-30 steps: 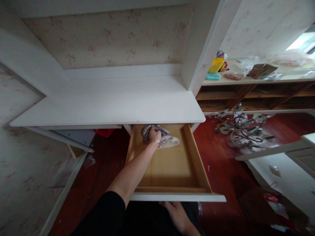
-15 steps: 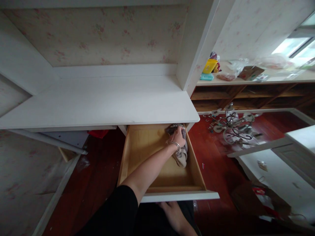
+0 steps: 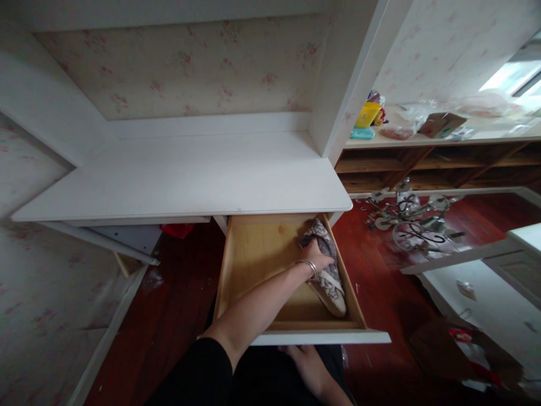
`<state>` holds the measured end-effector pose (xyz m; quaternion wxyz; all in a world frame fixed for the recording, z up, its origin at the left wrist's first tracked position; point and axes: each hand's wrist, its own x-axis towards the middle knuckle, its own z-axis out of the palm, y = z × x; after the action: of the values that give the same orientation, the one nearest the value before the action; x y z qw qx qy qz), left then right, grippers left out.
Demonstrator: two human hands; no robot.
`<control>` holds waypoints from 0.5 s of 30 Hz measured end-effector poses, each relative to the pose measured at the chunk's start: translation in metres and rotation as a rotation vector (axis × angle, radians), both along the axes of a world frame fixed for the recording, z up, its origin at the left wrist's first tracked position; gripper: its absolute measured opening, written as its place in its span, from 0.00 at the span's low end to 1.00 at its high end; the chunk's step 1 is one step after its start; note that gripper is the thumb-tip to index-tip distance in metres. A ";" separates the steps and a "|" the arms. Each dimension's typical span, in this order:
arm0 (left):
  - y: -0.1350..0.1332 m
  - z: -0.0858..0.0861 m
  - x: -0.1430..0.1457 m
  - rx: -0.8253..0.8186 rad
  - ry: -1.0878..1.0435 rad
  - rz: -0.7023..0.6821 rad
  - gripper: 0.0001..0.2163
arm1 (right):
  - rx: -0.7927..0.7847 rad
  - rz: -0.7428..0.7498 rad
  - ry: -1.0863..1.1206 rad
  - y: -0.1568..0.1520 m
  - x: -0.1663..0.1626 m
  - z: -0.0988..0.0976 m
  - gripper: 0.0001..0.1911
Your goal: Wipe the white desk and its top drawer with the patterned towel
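Observation:
My left hand [image 3: 318, 260], a silver bracelet on its wrist, reaches into the open wooden drawer [image 3: 257, 265] and grips a patterned grey and beige cloth [image 3: 331, 279]. It presses the cloth against the drawer's right inner wall. The cloth trails down toward the front right corner. My right hand [image 3: 310, 367] sits low, just below the drawer's white front panel [image 3: 363, 337]. Its fingertips are tucked under that panel and hidden.
The drawer hangs under a white desk top [image 3: 190, 180]. To the right are a wooden shelf unit [image 3: 422, 163] with a yellow container [image 3: 369, 113] and a cardboard box [image 3: 442, 123] on top, a metal chandelier [image 3: 412, 223] on the red floor, and a white cabinet [image 3: 486, 293].
My left hand has swept the cloth from the drawer's back left corner across to its right side, then forward along the right wall. My right hand has stayed under the drawer front.

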<state>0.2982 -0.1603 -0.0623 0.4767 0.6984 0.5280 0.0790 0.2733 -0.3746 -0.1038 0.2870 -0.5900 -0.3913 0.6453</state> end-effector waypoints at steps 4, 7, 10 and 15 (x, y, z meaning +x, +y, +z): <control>-0.017 -0.004 -0.020 0.018 -0.021 -0.169 0.22 | 0.006 0.000 -0.014 -0.001 -0.002 0.001 0.19; -0.025 0.003 -0.044 0.020 -0.053 -0.309 0.19 | 0.002 -0.011 -0.034 -0.004 -0.004 -0.002 0.19; -0.029 0.023 -0.065 0.130 -0.071 -0.544 0.20 | 0.030 -0.011 -0.043 -0.005 -0.005 -0.005 0.20; -0.036 0.051 -0.081 0.293 0.010 -0.822 0.24 | 0.067 -0.008 -0.071 -0.004 -0.005 -0.002 0.18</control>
<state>0.2177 -0.1967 -0.0117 0.3617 0.9112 0.1916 -0.0465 0.2687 -0.3783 -0.1054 0.2949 -0.6043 -0.4202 0.6094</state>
